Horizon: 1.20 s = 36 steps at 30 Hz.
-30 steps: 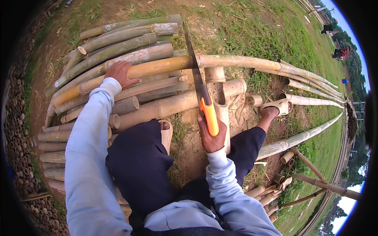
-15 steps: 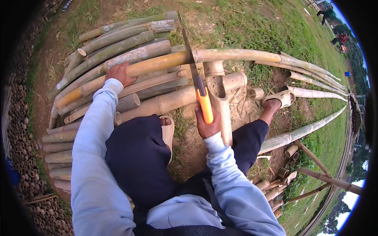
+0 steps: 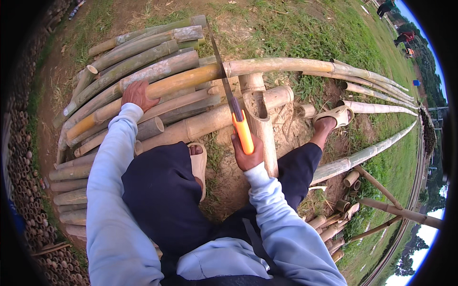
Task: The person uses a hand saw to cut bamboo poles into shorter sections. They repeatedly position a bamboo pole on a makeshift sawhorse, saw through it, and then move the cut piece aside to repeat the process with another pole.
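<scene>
A long yellowish bamboo pole [image 3: 183,80] runs from left to right in front of me. My left hand [image 3: 139,95] is wrapped over the top of it, thumb stretched to the right, holding it down. Closed round the orange handle of a handsaw [image 3: 244,135] is my right hand [image 3: 249,151]. The saw's dark blade points away from me and crosses the pole where its colour turns from yellow to pale. Under the pole, just right of the blade, stands a bamboo support [image 3: 260,121] with an open slot in its side. How deep the blade sits cannot be made out.
Cut bamboo lengths [image 3: 138,62] lie stacked at the left and far left. A thick bamboo log [image 3: 200,125] lies crosswise before my feet. More long poles [image 3: 377,107] stretch right over grass. Short offcuts [image 3: 336,229] lie at lower right. People [image 3: 404,38] are far off at upper right.
The whole view has shifted slightly, so everything sits a little further left. My left hand stays on the pole and the saw remains across it, with little visible movement between them.
</scene>
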Motion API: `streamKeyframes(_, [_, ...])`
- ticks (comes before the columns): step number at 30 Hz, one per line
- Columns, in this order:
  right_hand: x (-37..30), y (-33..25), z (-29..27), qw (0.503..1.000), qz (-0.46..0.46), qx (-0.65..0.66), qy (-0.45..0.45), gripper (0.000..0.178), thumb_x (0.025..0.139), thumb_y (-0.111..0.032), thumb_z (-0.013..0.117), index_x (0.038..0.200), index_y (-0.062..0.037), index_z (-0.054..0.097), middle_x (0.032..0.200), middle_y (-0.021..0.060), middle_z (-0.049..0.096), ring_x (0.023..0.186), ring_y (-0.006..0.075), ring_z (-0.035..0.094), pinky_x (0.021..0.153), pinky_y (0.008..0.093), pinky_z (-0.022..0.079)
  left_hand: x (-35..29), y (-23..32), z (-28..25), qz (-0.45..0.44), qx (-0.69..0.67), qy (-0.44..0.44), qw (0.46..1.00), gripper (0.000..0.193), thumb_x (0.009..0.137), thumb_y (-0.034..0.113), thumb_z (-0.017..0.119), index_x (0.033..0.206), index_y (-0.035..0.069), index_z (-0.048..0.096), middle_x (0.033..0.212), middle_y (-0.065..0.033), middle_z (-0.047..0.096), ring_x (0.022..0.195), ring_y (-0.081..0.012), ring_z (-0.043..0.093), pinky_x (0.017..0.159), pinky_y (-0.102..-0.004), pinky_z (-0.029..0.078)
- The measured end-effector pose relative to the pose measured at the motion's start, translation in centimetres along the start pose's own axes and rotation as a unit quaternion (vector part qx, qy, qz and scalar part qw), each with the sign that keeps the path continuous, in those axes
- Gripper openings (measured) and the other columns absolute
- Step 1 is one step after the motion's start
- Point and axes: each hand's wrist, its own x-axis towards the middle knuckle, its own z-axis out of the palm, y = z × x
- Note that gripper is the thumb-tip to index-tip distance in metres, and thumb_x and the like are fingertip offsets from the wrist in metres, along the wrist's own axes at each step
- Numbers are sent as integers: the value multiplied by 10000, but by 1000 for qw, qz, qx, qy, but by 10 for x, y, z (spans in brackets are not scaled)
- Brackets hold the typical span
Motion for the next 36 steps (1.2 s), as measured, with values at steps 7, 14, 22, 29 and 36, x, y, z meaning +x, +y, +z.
streamKeyframes(7, [-56, -1, 2, 1000, -2, -2, 9, 156, 918, -107, 746, 1002, 16, 702, 736, 189, 671, 632, 292, 677, 632, 369, 523, -4, -21, -6, 22, 11, -5, 1000, 857, 710, 589, 844, 1321, 30, 623, 1363, -167, 635, 1287, -338, 576, 1104, -432, 470])
streamKeyframes(14, [-9, -11, 4, 1000, 7, -4, 4, 180, 921, -131, 747, 936, 38, 688, 711, 183, 661, 611, 262, 667, 594, 374, 500, 0, -14, -8, 7, 22, -29, 999, 889, 707, 632, 824, 1346, 48, 623, 1348, -164, 646, 1275, -331, 590, 1091, -432, 484])
streamKeyframes(22, [-74, 30, 4, 999, 5, 35, 23, 271, 914, -76, 742, 1165, 18, 706, 809, 177, 712, 744, 196, 713, 715, 339, 546, 1, -19, 2, 15, -1, 2, 1000, 857, 708, 608, 833, 1321, 44, 633, 1349, -164, 651, 1288, -334, 586, 1087, -428, 486])
streamKeyframes(29, [6, -23, 8, 999, -24, -33, -1, 168, 907, -120, 744, 940, 33, 684, 689, 217, 637, 595, 340, 661, 590, 388, 505, 1, -17, -2, 3, 20, -11, 1000, 768, 723, 577, 829, 1267, 64, 655, 1288, -150, 678, 1227, -325, 617, 1051, -442, 508])
streamKeyframes(36, [-29, 8, 12, 1000, -9, 12, 26, 173, 913, -115, 754, 1005, 22, 703, 745, 201, 684, 680, 321, 716, 643, 386, 530, 7, -20, 0, 28, 25, 16, 999, 723, 728, 581, 819, 1213, 67, 667, 1270, -152, 680, 1211, -325, 621, 1024, -444, 519])
